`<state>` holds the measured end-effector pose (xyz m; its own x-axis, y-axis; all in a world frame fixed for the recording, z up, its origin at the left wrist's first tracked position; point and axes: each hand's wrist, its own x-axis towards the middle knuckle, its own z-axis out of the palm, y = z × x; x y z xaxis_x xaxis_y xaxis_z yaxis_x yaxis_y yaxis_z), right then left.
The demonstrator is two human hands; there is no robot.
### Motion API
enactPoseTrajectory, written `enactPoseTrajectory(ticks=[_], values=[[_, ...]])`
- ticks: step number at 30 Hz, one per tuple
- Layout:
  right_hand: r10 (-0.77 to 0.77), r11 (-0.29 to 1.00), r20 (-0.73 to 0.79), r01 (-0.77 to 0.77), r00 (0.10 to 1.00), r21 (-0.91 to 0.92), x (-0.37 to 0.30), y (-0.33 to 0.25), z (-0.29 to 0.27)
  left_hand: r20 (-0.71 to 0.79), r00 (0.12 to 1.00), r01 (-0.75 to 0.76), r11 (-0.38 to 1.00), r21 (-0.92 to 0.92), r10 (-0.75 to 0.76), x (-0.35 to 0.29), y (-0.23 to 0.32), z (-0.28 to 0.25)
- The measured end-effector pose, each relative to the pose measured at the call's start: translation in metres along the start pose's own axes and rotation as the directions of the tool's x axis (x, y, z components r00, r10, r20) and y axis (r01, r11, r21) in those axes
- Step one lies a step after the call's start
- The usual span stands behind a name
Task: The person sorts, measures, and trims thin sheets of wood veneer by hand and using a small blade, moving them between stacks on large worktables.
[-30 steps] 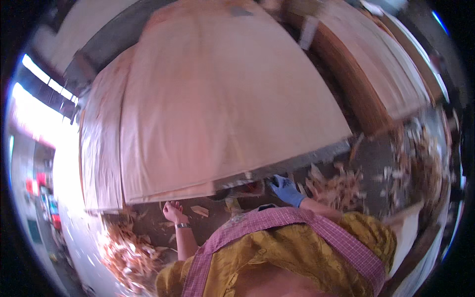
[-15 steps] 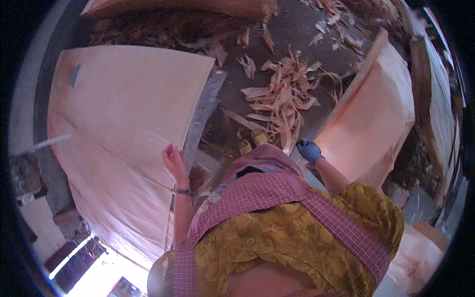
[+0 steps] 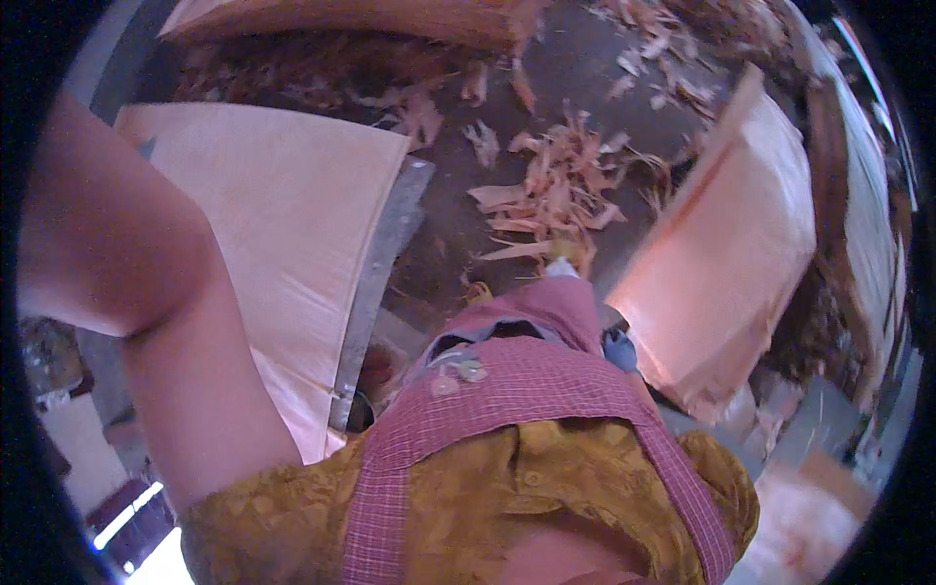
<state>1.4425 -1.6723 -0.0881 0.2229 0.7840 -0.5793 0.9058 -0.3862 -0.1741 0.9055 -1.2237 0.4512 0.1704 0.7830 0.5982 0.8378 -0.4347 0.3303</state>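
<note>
My left arm (image 3: 205, 370) is bent and raised across the left side, its forearm running out past the rim, so the left hand is out of sight. Behind that arm lies a broad stack of pale wood veneer sheets (image 3: 283, 205), partly covered by it. Low beside my right hip, my right hand (image 3: 618, 349) wears a blue glove. The apron (image 3: 507, 380) hides part of that hand, and its fingers cannot be made out. Nearest to it is the lower corner of another pale veneer stack (image 3: 731, 234), on the right.
A grey metal edge (image 3: 385, 263) runs along the left stack's near side. Torn veneer strips (image 3: 561, 180) litter the dark floor ahead of my feet. Another wood stack (image 3: 361, 21) lies at the far end, and more sheets (image 3: 858, 195) stand along the right rim.
My left hand, earlier open over the left stack's edge, has gone up and out of view as the arm rose. The gloved right hand has drawn back closer to my body.
</note>
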Motion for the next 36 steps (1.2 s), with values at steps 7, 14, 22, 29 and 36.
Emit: enactPoseTrajectory(ticks=[7, 14, 22, 29, 36], values=[[-0.308, 0.943, 0.197, 0.326, 0.931, -0.066, 0.092, 0.082, 0.038, -0.056, 0.971, 0.237, 0.899, 0.369, -0.234, 0.050, -0.026, -0.007], [-0.009, 0.805, 0.401, -0.231, 0.916, 0.547, 0.217, 0.091, -0.120, -0.073, 0.850, 0.486, 0.724, 0.490, -0.521, 0.036, -0.016, 0.061], [0.103, 0.665, 0.385, -0.351, 0.917, 0.660, 0.335, 0.095, -0.224, -0.003, 0.707, 0.644, 0.641, 0.418, -0.707, -0.033, 0.033, 0.158], [-0.075, 0.594, 0.289, -0.190, 0.954, 0.782, 0.364, 0.054, -0.261, 0.229, 0.531, 0.775, 0.577, 0.256, -0.816, -0.147, 0.046, 0.273], [-0.007, 0.884, -0.149, 0.075, 0.989, 0.461, 0.332, 0.066, -0.243, 0.507, 0.439, 0.815, 0.566, 0.124, -0.742, -0.203, 0.040, 0.362]])
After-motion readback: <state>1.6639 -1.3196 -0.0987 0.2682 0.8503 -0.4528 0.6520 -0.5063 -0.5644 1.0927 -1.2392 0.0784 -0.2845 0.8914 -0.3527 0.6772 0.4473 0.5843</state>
